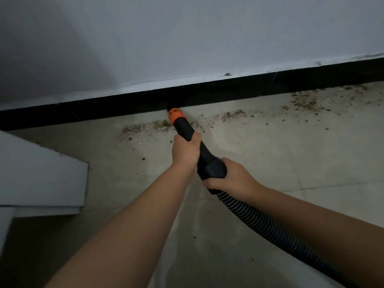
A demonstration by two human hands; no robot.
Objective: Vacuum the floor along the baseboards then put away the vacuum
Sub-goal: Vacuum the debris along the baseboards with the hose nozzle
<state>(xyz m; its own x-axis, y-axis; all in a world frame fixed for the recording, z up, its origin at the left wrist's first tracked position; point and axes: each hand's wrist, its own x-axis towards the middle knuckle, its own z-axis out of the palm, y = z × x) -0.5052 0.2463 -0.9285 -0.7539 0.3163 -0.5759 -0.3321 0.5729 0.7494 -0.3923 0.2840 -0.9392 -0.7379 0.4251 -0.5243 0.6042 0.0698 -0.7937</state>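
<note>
A black vacuum wand point(204, 156) with an orange collar point(176, 115) points at the black baseboard point(104, 108), its tip dark against the board. My left hand point(186, 151) grips the wand just below the collar. My right hand point(230, 176) grips the thicker black handle where the ribbed hose point(268, 223) begins. The hose runs off toward the lower right corner. Brown crumbs and dirt point(303, 100) lie scattered on the pale floor along the baseboard, mostly to the right of the nozzle, with a smaller patch point(141, 127) just left of it.
A white wall point(187, 38) rises above the baseboard. A white boxy furniture edge point(39, 175) juts in at the left. Pale tiled floor point(291, 163) spreads to the right, with a few stray specks nearer me.
</note>
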